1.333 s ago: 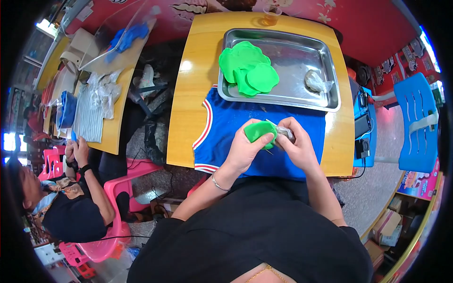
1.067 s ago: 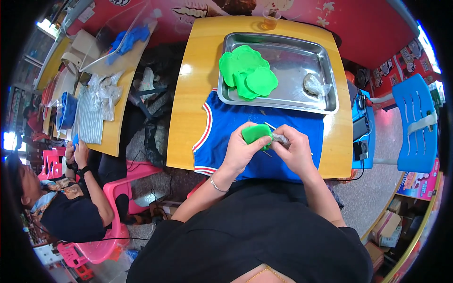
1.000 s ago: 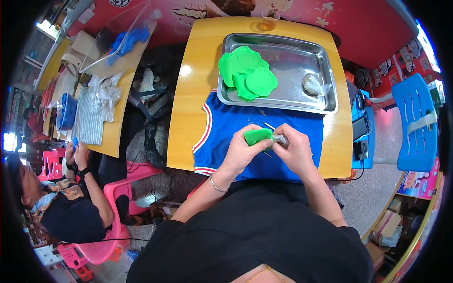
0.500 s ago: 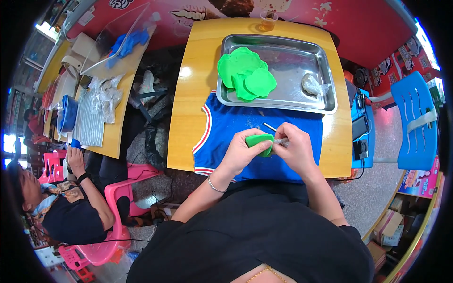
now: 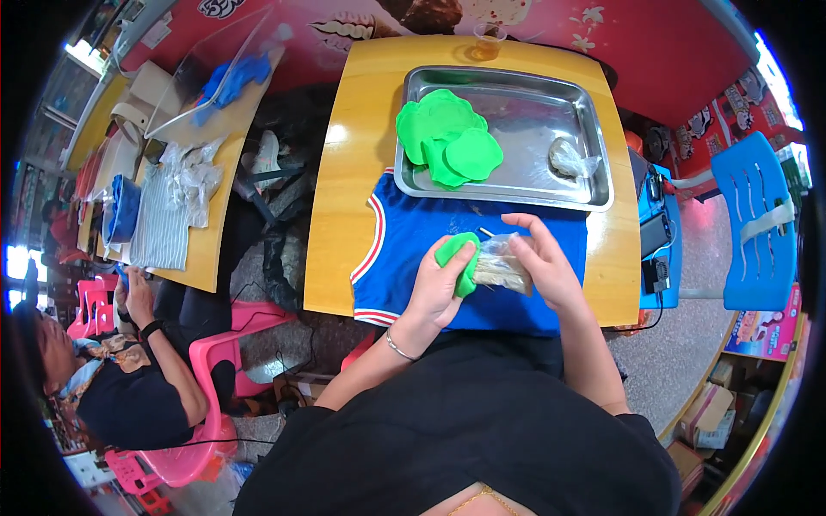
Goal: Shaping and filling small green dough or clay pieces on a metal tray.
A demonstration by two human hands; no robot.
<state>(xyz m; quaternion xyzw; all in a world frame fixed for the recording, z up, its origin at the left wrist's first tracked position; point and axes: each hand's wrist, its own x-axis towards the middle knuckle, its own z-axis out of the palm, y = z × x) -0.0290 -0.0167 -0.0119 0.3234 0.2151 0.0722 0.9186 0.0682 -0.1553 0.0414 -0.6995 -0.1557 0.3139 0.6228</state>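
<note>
My left hand (image 5: 440,279) is closed round a folded bright green soft piece (image 5: 458,249); I cannot tell whether it is cloth or foam. Against it lies a small clear plastic bag (image 5: 503,268) with pale beige contents, stretching toward my right hand (image 5: 551,268). The right hand's thumb and forefinger are spread apart beside the bag's far end, and its lower fingers are partly hidden. Beneath both hands, a blue sleeveless shirt (image 5: 404,249) with red and white trim covers part of the table. A thin pale stick (image 5: 487,231) shows just beyond the bag.
A metal tray (image 5: 533,90) holds several flat green rounded pieces (image 5: 443,129) and another small plastic bag (image 5: 570,160). Behind it, a clear cup (image 5: 488,41) stands on the yellow table (image 5: 335,232). A seated person (image 5: 129,378) works at the left table. A blue chair (image 5: 754,224) stands at right.
My right hand has lifted away from its pinch near the green piece, and its fingers have spread. The plastic bag now shows between the hands. The green piece has tilted more upright.
</note>
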